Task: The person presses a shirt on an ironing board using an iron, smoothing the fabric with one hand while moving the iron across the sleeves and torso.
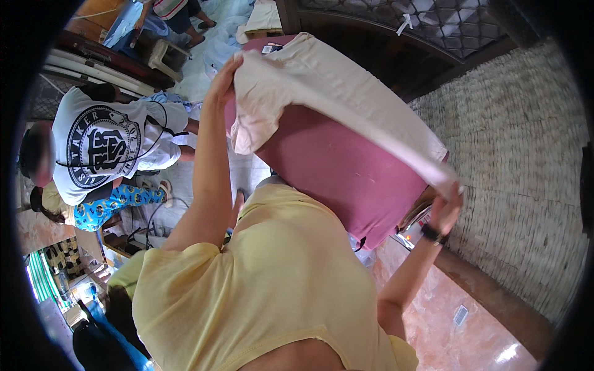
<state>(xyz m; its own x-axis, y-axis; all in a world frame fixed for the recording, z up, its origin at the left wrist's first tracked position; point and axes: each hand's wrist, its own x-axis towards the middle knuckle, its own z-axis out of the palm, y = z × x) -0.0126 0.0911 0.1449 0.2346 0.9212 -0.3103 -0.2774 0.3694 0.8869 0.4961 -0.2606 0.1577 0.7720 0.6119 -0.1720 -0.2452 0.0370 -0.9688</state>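
A pale cream-pink cloth (352,80), perhaps a garment, stretches across a padded surface with a maroon cover (346,161). My left hand (225,79) grips its far left end, where part of the cloth hangs in folds over the edge. At the near right corner, my right hand (447,213) is closed on the other end, with a dark band at the wrist. Between my hands the near edge of the cloth is lifted and slightly blurred. Its far side rests on the maroon cover. My fingertips are partly hidden by the cloth.
To the left, a person in a white printed shirt (102,145) bends beside another in blue patterned trousers (120,207). Cables trail over the floor there. A pale plastic stool (168,59) stands farther back, near another person. A woven-textured wall (507,167) borders the right side.
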